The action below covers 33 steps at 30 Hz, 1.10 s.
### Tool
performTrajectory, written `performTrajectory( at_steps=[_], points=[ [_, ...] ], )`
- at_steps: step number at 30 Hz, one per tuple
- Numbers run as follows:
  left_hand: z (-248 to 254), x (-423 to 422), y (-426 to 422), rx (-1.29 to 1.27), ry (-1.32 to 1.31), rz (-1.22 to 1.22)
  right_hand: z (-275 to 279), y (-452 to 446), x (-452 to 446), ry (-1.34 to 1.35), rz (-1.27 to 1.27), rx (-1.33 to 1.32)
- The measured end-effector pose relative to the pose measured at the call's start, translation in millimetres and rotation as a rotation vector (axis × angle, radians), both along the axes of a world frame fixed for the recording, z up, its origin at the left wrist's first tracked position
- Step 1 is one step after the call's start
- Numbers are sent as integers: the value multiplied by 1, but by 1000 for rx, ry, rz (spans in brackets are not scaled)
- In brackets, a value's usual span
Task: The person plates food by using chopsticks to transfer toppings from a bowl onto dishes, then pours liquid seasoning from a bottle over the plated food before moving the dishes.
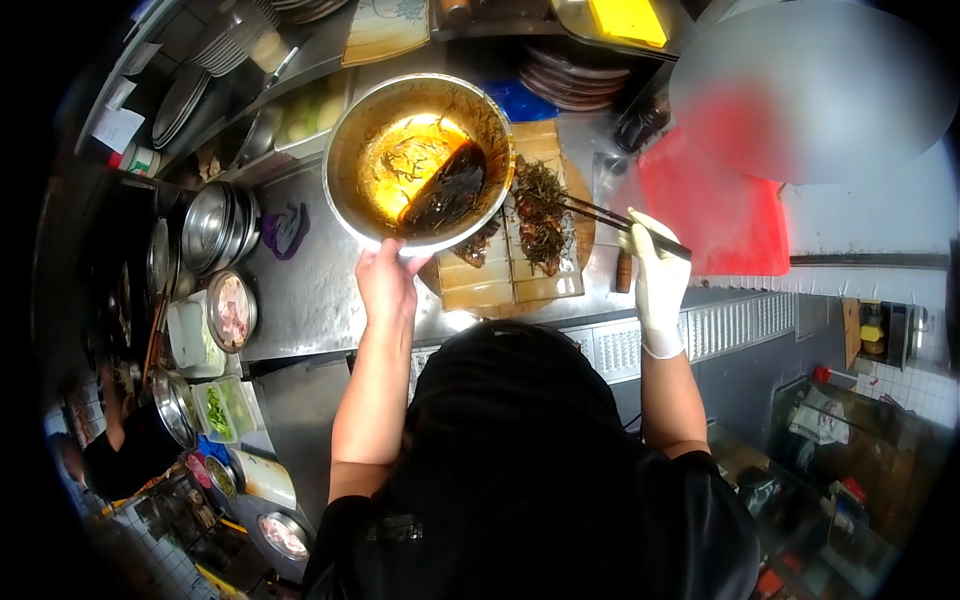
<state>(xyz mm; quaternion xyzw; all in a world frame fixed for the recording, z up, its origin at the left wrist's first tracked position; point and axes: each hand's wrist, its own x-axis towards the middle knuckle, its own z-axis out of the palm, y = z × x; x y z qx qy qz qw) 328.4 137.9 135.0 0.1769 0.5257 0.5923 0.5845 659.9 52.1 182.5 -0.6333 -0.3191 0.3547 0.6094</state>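
Observation:
My bare left hand (387,278) grips the near rim of a large metal bowl (345,190), which is tilted so its inside shows. Dark liquid (445,190) with herb-like shreds pools on the bowl's right side. In my gloved right hand (655,255) is a pair of dark chopsticks (610,216), their tips at a heap of browned food covered in dark shreds (542,215). That heap lies on a rectangular tan sheet or plate (550,288). A second one (475,290) beside it, partly hidden under the bowl, carries more browned food (478,246).
A red cutting board (715,215) lies to the right. Stacked dark plates (575,78) stand at the back. Metal bowls (210,228), a bowl of pale meat (231,310) and a tub of chopped greens (217,410) are on the left. Another person (130,450) is at the far left.

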Motion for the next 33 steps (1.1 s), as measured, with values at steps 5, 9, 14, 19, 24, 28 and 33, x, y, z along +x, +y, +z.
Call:
performTrajectory(
  at_steps=[5,9,14,19,24,28,33],
  points=[
    [-1,0,-1,25,-39,1,1,1,-5,-169,72,81],
    [2,2,-2,-26,-31,21,18,5,-14,-73,54,131],
    [2,3,-2,-55,-41,13,14,15,-13,-243,47,263],
    [4,5,-5,-43,-36,-7,39,22,-33,-547,94,447],
    [17,8,-14,-51,-20,-61,60,63,-84,-905,495,618],
    [27,7,-26,-87,-89,-26,38,89,-126,-1115,836,442],
    [11,-31,-47,-111,-82,57,58,80,-141,-1065,847,513]
  ],
)
